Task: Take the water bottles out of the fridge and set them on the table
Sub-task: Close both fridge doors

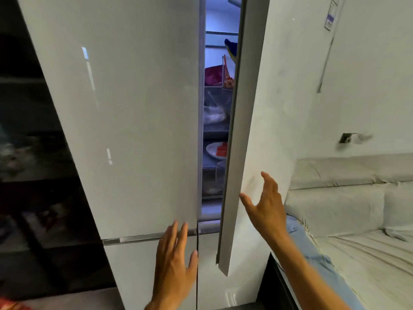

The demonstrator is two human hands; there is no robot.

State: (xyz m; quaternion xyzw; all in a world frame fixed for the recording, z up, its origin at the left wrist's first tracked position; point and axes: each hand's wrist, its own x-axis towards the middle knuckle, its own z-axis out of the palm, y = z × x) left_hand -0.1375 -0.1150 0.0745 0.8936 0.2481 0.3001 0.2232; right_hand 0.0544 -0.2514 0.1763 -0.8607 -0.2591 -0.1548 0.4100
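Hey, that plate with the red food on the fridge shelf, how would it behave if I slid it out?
The plate looks flat and rigid, so it would probably slide easily on the shelf. The red pieces lie loose on top and could shift or slip off if tilted. The right door is barely ajar and hides part of the plate, so pulling it out now would likely knock the door.

Dim, blurred; blue fridge-interior [220, 21] glow

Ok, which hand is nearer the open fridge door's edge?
Right. The right hand hovers open just beside the open door's edge; the left hand is lower, at the closed left door.
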